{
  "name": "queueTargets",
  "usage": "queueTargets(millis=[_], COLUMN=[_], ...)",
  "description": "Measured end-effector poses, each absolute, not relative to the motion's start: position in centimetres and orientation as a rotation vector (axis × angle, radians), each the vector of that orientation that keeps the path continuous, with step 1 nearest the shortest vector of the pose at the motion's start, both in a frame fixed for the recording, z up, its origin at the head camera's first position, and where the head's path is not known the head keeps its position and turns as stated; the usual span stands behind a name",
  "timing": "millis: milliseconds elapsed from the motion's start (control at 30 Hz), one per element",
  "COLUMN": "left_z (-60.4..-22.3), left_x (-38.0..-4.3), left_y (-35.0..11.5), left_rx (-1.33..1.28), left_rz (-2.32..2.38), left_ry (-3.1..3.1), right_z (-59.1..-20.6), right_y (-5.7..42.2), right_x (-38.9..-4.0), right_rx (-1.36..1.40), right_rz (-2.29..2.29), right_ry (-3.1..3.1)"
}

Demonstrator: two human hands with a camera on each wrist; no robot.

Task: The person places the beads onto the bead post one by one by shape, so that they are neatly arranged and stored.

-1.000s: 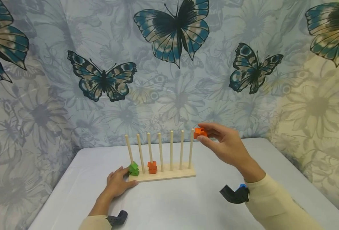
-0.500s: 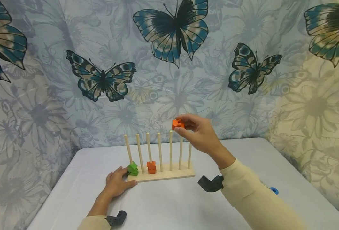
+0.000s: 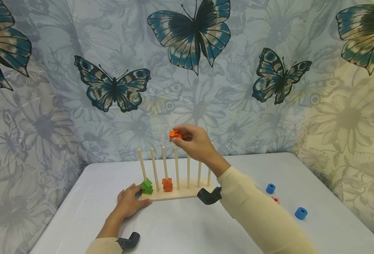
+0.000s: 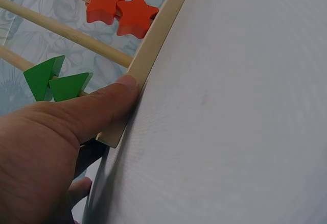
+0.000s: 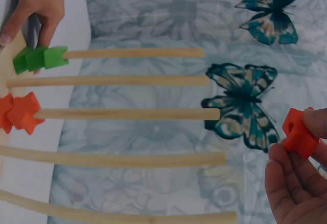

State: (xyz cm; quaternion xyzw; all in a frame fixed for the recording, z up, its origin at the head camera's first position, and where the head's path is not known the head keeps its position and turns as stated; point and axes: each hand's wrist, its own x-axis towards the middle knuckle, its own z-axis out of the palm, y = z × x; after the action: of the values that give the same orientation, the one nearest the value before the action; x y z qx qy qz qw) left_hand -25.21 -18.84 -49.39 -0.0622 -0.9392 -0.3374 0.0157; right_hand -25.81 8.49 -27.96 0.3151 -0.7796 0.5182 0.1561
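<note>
In the head view, a wooden peg board [image 3: 187, 192] with several upright pegs stands on the table. Green triangular beads [image 3: 147, 186] sit low on its leftmost peg, and orange star beads [image 3: 167, 185] on the third peg from the left. My left hand [image 3: 130, 203] grips the board's left end, thumb [image 4: 110, 104] along the front edge and other fingers behind. Above the pegs, my right hand [image 3: 195, 143] pinches another orange star bead [image 3: 175, 135] between thumb and fingers. The right wrist view shows the hole in this star bead [image 5: 300, 133], apart from the peg tips.
On the table's right side lie a blue cylinder bead [image 3: 270, 188], a second blue cylinder bead [image 3: 301, 213] and a pink bead [image 3: 275, 200], partly hidden by the right sleeve [image 3: 253, 208]. A butterfly-printed cloth [image 3: 199, 91] hangs behind the white table [image 3: 180, 229].
My right hand has carried the orange star bead leftward and slightly up, from the rightmost peg to above the middle pegs. Its sleeve has uncovered beads on the right. The left hand stays put.
</note>
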Motion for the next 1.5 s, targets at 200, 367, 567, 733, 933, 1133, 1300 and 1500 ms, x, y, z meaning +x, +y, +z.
queueTargets(millis=[200,367,567,733,933,1133,1300,1500], left_z=[-49.2,-49.2,-49.3,-49.3,-49.3,-49.3,-49.3,-49.2], left_x=[-25.1,-25.1,-25.2,-25.2,-25.2,-25.2,-25.2,-25.1], left_y=[-18.8,-18.8,-18.9,-18.9,-18.9,-18.9,-18.9,-18.9], left_rx=[-0.188,-0.192,-0.203,-0.205,-0.198,-0.206,-0.206,-0.204], left_rz=[-1.056,-1.065,-1.063,-1.049,-1.046,-1.049,-1.054,-1.05], left_ry=[-2.92,-2.916,-2.913,-2.914,-2.916,-2.908,-2.907,-2.91], right_z=[-28.5,-29.0,-29.6,-29.9,-30.5,-31.0,-31.6,-32.9], right_y=[7.0,6.2,5.5,5.1,4.7,4.5,4.4,4.2], right_x=[-26.9,-27.3,-27.6,-27.7,-27.9,-27.9,-27.8,-27.5], right_rx=[0.884,0.843,0.8,0.811,0.825,0.787,0.747,0.72], right_rz=[1.468,1.428,1.4,1.395,1.406,1.405,1.411,1.508], right_ry=[-2.265,-2.312,-2.366,-2.384,-2.397,-2.438,-2.442,-2.38])
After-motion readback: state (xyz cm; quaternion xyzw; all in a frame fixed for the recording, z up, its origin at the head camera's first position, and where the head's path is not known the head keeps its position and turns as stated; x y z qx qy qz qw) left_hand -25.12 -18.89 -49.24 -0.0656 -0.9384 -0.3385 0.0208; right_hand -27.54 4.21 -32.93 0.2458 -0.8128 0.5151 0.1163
